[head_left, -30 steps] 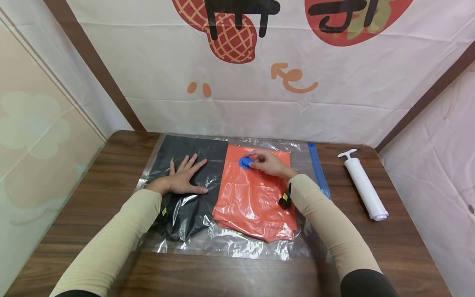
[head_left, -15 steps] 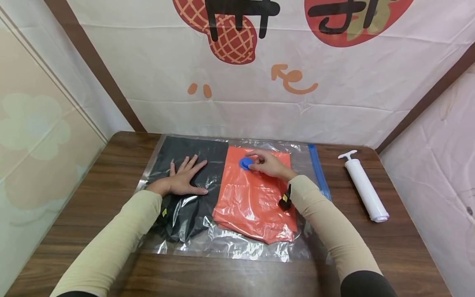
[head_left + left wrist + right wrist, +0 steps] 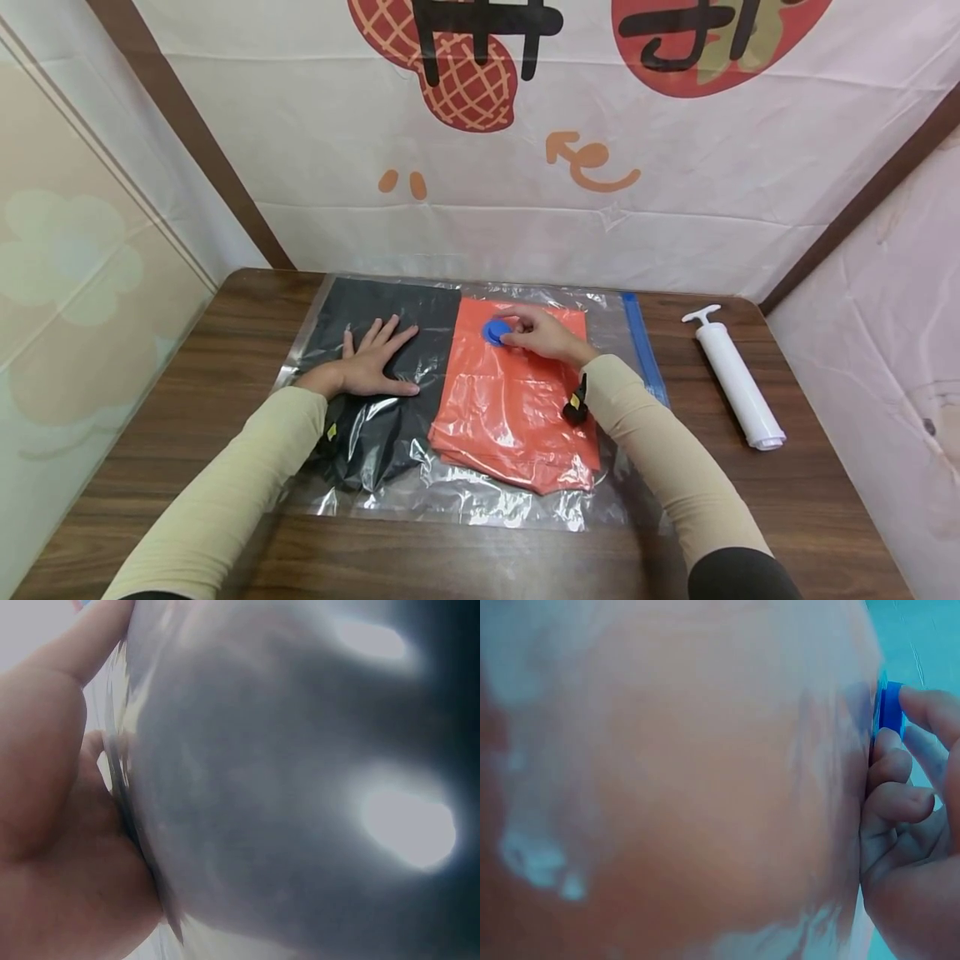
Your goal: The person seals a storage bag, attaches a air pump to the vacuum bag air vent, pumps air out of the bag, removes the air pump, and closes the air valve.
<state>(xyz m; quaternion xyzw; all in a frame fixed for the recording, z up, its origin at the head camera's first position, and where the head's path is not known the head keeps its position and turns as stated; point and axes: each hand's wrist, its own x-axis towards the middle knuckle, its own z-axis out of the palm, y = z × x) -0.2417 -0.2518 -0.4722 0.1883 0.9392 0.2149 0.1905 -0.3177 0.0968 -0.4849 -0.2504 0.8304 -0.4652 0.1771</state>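
Observation:
A clear plastic vacuum storage bag [image 3: 611, 333] lies flat on the table, with folded black cloth [image 3: 390, 300] in its left half and folded orange cloth [image 3: 495, 400] beside it. My left hand [image 3: 367, 367] rests spread on the bag over the black cloth; the left wrist view shows the palm [image 3: 82, 900] against the shiny film. Over the orange cloth sits a round blue valve cap [image 3: 497, 332]. My right hand [image 3: 547, 333] pinches this cap between thumb and fingers, and the right wrist view has the blue cap [image 3: 892, 705] at the fingertips, its other fingers curled by the film.
A white hand pump [image 3: 738, 383] with a T-shaped handle lies on the wooden table [image 3: 420, 558], right of the bag. A blue zip strip [image 3: 643, 342] runs along the bag's right end. Behind the table hangs a printed cloth [image 3: 480, 233].

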